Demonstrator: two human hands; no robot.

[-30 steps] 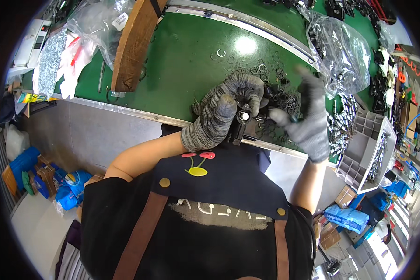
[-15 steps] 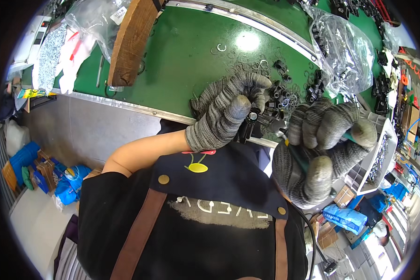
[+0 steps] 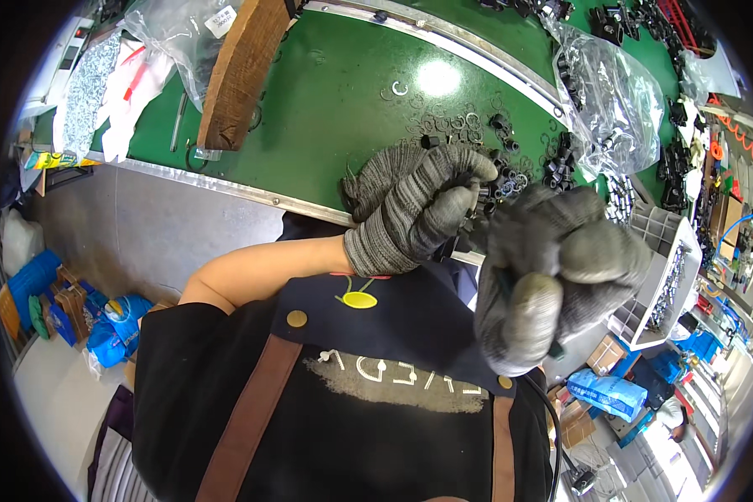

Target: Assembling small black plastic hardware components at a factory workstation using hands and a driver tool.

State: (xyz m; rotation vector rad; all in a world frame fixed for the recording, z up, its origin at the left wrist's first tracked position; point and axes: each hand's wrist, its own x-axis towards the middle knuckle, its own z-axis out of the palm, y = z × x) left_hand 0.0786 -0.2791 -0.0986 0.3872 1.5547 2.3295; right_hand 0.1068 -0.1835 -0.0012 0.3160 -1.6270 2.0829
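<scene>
Dark workpiece point(image 3: 467, 231), mostly hidden, sits at the near edge of the green bench point(image 3: 326, 109), between two hands in grey knitted gloves. The left hand point(image 3: 418, 209) has its fingers curled about the workpiece, thumb pressed inward. Just beside it, the right hand point(image 3: 560, 272) is clenched on a green handle point(image 3: 556, 350), of which only a little shows. Beyond the fingers lie a heap of small black parts point(image 3: 510, 180) and scattered thin rings point(image 3: 456, 125). Farther right are a clear plastic bag point(image 3: 615, 92) and a grey crate point(image 3: 636, 322); a wooden block point(image 3: 247, 75) stands well to the left.
</scene>
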